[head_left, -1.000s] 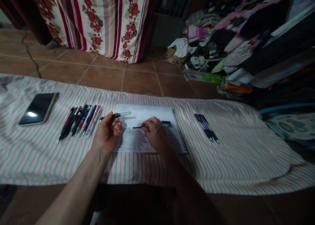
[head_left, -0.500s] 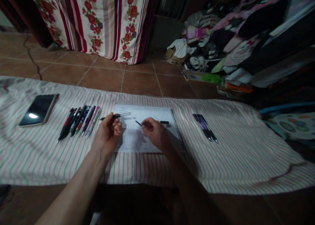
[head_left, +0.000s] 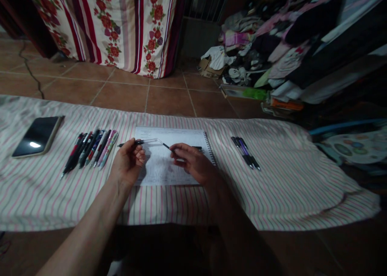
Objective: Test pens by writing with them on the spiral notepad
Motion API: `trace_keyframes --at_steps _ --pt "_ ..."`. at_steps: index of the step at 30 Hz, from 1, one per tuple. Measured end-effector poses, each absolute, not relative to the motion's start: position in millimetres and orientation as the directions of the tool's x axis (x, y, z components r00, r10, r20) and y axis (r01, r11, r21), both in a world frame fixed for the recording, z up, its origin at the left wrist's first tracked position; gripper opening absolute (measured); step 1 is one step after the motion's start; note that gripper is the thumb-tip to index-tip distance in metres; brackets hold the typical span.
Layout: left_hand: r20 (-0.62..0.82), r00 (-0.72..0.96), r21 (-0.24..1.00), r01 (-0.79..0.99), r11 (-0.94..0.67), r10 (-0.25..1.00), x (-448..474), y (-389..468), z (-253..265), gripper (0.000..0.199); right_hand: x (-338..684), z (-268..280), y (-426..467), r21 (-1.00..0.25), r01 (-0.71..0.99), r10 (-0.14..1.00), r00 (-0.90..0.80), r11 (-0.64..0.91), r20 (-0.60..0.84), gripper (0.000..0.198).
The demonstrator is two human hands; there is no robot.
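Observation:
My left hand (head_left: pixel 128 162) is closed on a pen barrel (head_left: pixel 149 141), clear toward the right end and black where the fingers pinch it. Between the fingertips of my right hand (head_left: pixel 191 162) is a thin dark pen refill (head_left: pixel 166 146), with a pale tip angled up to the left. That tip meets or nearly meets the clear end of the barrel; contact is hard to tell. Both hands are above an open spiral notebook (head_left: pixel 175 133) with written pages. A small black pen part (head_left: pixel 197 148) on the notebook is partly hidden behind my right hand.
Several pens (head_left: pixel 90 149) lie side by side left of the notebook, with a phone (head_left: pixel 36 137) farther left. A few more pens (head_left: pixel 245 153) lie to the right. A striped cloth (head_left: pixel 290 179) covers the surface. Piled clothes (head_left: pixel 242 42) are beyond, on the right.
The refill in my right hand has moved up and left, bringing its tip to the barrel's clear end. My left hand keeps its hold. The whole view has shifted slightly.

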State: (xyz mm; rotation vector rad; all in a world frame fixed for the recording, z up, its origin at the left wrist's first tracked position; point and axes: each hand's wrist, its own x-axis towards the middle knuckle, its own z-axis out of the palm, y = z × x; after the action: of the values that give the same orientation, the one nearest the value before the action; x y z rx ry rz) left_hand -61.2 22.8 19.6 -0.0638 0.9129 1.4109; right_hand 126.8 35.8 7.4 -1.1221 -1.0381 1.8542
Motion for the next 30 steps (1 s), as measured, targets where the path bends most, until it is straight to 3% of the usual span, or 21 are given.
trace_keyframes --at_steps 5,9,21,25,30 --pt "-0.595 -0.098 0.466 -0.85 0.244 0.798 -58.0 21.7 22.0 0.028 129.9 10.0 35.3 -0.836 -0.33 0.854 -0.443 -0.437 -0.272 0.035" --pt "-0.604 -0.09 0.457 -0.853 0.252 0.792 -55.8 19.6 24.1 0.028 132.7 13.4 34.4 -0.823 -0.411 0.883 -0.417 -0.393 -0.214 0.029" --pt "-0.646 -0.112 0.456 -0.85 0.264 0.755 -47.9 22.0 21.6 0.027 127.4 11.0 41.5 -0.875 -0.484 0.999 -0.018 -0.035 -0.03 0.018" --pt "-0.657 -0.105 0.448 -0.851 0.274 0.747 -45.4 22.1 18.3 0.026 126.8 11.6 42.4 -0.904 -0.425 0.993 0.119 0.056 0.006 0.019" --pt "-0.653 -0.108 0.448 -0.853 0.268 0.75 -41.9 20.9 16.0 0.026 123.1 13.5 39.7 -0.953 -0.267 0.98 0.173 0.142 0.098 0.02"
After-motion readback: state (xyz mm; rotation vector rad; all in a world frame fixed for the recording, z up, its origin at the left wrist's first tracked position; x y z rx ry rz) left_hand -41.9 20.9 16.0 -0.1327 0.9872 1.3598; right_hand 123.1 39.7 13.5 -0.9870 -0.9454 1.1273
